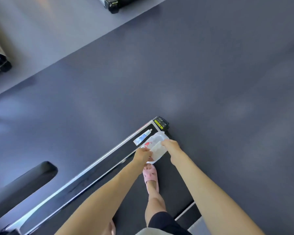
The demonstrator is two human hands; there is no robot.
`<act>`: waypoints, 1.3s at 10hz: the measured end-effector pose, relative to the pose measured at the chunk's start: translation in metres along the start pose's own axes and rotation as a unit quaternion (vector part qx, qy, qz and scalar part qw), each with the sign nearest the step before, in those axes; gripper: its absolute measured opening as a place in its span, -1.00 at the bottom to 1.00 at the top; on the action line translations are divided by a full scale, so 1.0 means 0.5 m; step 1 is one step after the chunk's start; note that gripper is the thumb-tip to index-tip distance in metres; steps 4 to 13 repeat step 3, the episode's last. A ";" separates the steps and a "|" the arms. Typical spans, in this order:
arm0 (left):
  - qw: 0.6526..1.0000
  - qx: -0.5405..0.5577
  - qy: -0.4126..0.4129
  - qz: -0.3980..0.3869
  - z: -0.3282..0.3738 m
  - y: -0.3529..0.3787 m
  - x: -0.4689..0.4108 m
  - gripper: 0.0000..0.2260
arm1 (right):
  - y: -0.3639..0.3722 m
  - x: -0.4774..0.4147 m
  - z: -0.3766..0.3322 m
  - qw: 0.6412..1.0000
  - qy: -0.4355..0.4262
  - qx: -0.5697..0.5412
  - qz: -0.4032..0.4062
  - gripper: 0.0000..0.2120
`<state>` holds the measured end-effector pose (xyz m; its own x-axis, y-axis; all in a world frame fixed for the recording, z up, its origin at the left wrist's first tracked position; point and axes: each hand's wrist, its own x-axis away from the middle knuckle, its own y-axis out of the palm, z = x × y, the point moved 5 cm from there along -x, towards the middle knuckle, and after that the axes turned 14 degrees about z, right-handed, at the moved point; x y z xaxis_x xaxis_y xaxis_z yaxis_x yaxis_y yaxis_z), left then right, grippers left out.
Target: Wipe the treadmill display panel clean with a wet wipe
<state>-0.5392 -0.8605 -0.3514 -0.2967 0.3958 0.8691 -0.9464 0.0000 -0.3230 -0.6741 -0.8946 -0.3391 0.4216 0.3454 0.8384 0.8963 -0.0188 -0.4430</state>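
A clear plastic wet wipe pack (155,138) with red print lies at the rear end of the treadmill deck (95,173). A white wipe (157,150) sticks out of it. My left hand (142,156) pinches the wipe's near edge, and my right hand (170,145) rests on the pack's right side, gripping it. The treadmill display panel is out of view.
A white and blue tube (142,137) lies beside the pack on the deck. My foot in a pink slipper (150,176) stands on the belt. A dark padded handrail (22,185) runs at lower left. Ends of other treadmills (114,5) sit on the grey floor beyond.
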 end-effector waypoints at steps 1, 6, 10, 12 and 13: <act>0.989 -0.144 0.017 0.031 -0.012 0.019 -0.056 -0.62 | 0.024 -0.035 0.006 0.998 -0.005 0.053 -0.021 -0.52; 0.951 -0.296 0.010 0.084 -0.046 -0.028 -0.126 -0.68 | 0.016 -0.088 0.057 0.990 -0.014 0.136 0.015 -0.66; 0.951 -0.296 0.010 0.084 -0.046 -0.028 -0.126 -0.68 | 0.016 -0.088 0.057 0.990 -0.014 0.136 0.015 -0.66; 0.951 -0.296 0.010 0.084 -0.046 -0.028 -0.126 -0.68 | 0.016 -0.088 0.057 0.990 -0.014 0.136 0.015 -0.66; 0.951 -0.296 0.010 0.084 -0.046 -0.028 -0.126 -0.68 | 0.016 -0.088 0.057 0.990 -0.014 0.136 0.015 -0.66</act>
